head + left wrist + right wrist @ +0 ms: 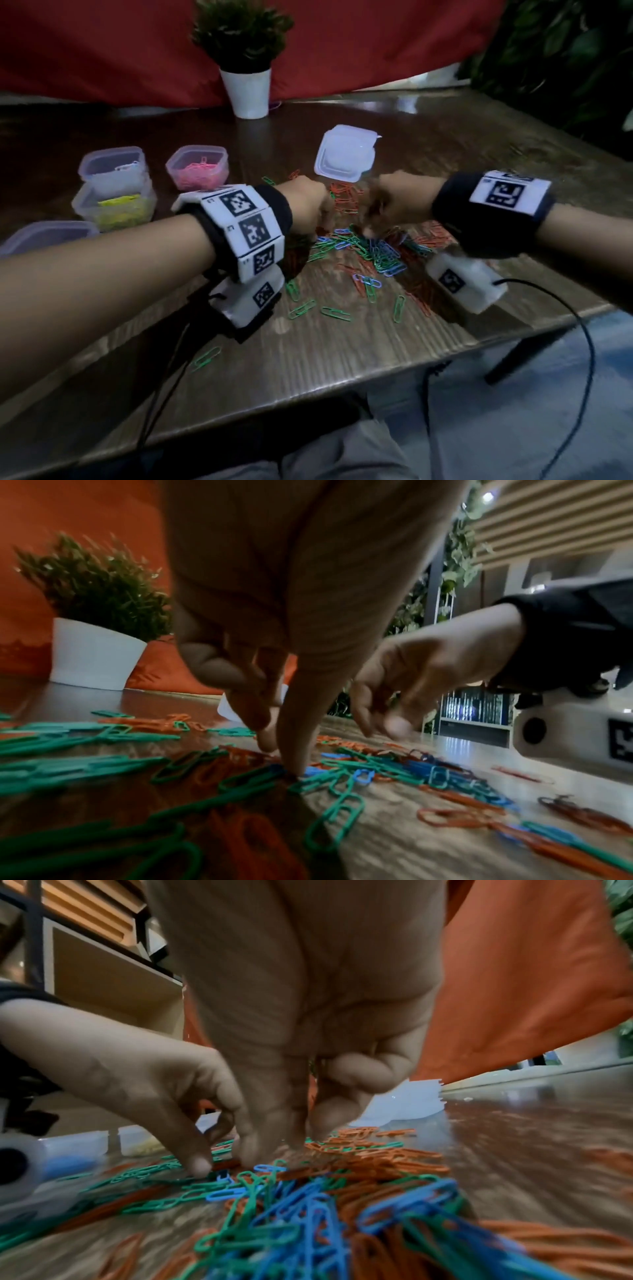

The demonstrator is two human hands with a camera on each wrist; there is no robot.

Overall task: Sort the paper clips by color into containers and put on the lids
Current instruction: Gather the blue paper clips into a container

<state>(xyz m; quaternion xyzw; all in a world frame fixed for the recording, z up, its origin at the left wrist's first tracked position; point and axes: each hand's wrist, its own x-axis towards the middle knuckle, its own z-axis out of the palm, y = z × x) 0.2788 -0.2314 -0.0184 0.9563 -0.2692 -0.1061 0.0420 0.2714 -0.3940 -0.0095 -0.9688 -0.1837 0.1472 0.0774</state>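
Note:
A mixed pile of green, blue and orange paper clips (373, 253) lies mid-table. My left hand (322, 233) points thumb and forefinger down into its left side; the tips (294, 767) touch the clips (394, 769) close together, and whether one is pinched is hidden. My right hand (368, 233) hovers just right of it, thumb and forefinger (260, 1145) apart over the clips (308, 1204), holding nothing. Tubs at left hold pink clips (198, 168), yellow clips (114, 205) and white clips (113, 164). A stack of clear lids (344, 154) sits behind the pile.
A potted plant in a white pot (248, 89) stands at the back before a red cloth. Another clear tub (48, 234) sits at the far left edge. Stray green clips (205, 358) lie toward the front edge (308, 387). Cables hang off both wrists.

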